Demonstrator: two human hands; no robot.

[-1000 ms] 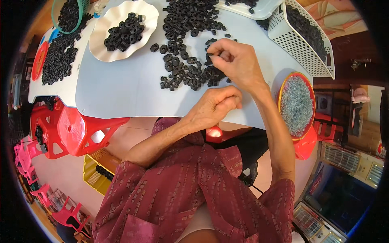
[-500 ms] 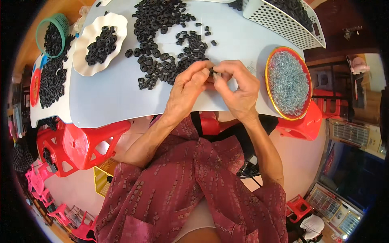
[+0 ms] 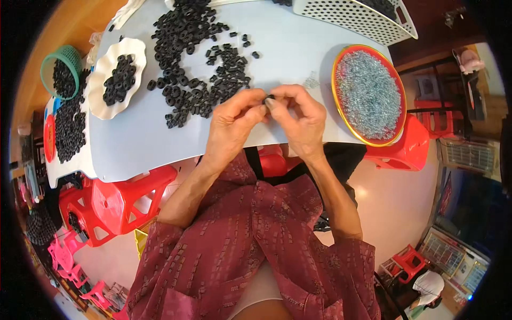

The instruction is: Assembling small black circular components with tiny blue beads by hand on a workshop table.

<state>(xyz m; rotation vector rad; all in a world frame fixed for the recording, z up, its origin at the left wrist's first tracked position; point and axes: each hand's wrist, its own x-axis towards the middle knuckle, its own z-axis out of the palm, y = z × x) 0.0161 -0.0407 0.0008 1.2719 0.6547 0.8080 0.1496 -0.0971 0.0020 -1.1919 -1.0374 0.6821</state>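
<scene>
My left hand (image 3: 233,121) and my right hand (image 3: 303,120) meet above the table's near edge, fingertips pinched together. Between them is a small black plastic part (image 3: 268,99), mostly covered by the fingers. Just beyond my left hand lies a spread of loose black parts (image 3: 229,66), some small and blocky, others round with a hole. To the right of my right hand, a red dish with a gold rim (image 3: 335,90) holds a heap of tiny clear bluish pieces (image 3: 369,95). A few more clear pieces (image 3: 311,80) lie on the tabletop beside it.
A white scalloped dish (image 3: 97,101) with black round parts stands at the left. Beyond it, a green basket (image 3: 76,69) lies tipped near more black parts (image 3: 69,130). A white perforated basket (image 3: 349,22) stands far right. Red stools (image 3: 120,205) are below the table (image 3: 122,146).
The view has turned slightly, so the table's contents appear shifted left. Both hands stay together at the small black part, the fingers drawn a little closer around it.
</scene>
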